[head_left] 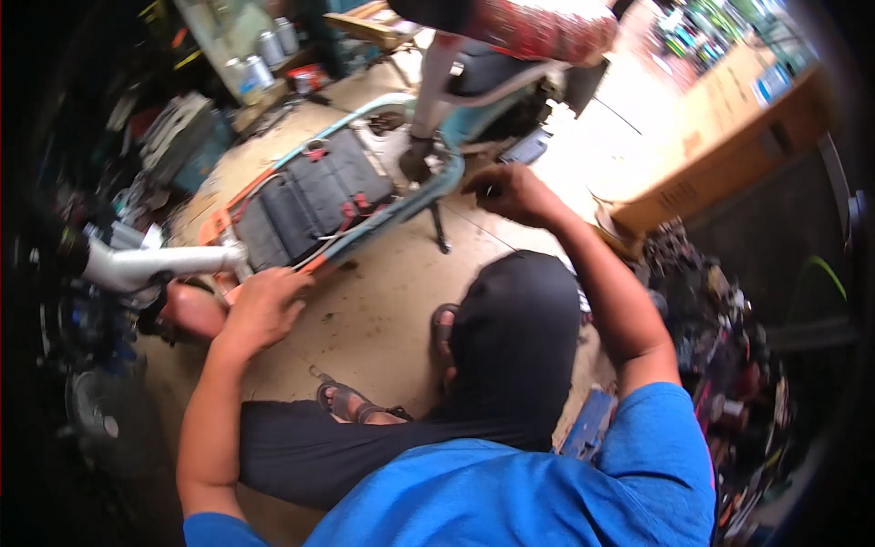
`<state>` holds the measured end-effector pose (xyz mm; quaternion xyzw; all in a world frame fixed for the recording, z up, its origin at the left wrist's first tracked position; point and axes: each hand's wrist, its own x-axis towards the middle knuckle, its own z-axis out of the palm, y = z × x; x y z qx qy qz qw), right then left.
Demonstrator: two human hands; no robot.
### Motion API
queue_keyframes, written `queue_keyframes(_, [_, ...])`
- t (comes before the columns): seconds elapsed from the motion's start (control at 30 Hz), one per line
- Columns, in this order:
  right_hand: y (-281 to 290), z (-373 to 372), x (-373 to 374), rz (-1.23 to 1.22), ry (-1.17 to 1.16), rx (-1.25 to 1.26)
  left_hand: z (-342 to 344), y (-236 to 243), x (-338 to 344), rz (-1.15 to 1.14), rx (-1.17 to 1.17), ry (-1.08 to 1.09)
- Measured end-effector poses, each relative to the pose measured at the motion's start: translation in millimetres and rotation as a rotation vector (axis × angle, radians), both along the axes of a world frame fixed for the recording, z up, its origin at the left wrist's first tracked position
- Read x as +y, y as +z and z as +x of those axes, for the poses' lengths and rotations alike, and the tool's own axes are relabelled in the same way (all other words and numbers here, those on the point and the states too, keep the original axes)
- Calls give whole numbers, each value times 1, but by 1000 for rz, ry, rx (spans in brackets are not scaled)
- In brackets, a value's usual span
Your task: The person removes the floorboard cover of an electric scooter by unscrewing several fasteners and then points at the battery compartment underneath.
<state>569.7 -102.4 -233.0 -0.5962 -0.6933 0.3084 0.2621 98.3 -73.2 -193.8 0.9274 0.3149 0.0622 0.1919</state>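
A small electric scooter or bike frame (378,219), blue-green with orange parts, stands before me with its floor compartment uncovered. Dark grey battery blocks (301,214) with red connectors and wires lie inside. My left hand (264,312) is at the orange near-left edge of the frame, by the white tube (173,264). Its fingers are loosely bent, thumb apart; I cannot tell whether they touch the edge. Off the frame's right end, my right hand (519,195) hovers above the floor with fingers curled into a pinch. Anything between those fingertips is too small or blurred to name.
A kickstand (440,230) reaches the tiled floor under the frame. The wrapped red seat (547,32) overhangs at the top. A large cardboard box (711,150) stands at right, above a heap of parts (702,283). A blue object (588,424) lies beside my knee.
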Motion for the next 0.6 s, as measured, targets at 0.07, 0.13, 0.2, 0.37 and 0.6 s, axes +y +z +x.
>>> queue_keyframes(0.07, [-59,18,-54,-112,-192,100,-2,3,-3,-49,57,72])
queue_keyframes(0.13, [-119,29,-118,-361,-402,16,-5,3,-5,-49,62,76])
queue_keyframes(0.2, [-176,25,-185,-578,-550,-102,-9,-1,-7,-46,58,48])
queue_keyframes(0.37, [-255,-7,-308,-773,-677,-189,-12,-2,-18,-44,179,70])
queue_keyframes(0.6, [-275,-3,-303,-338,-1105,-308,17,20,-34,-141,302,107])
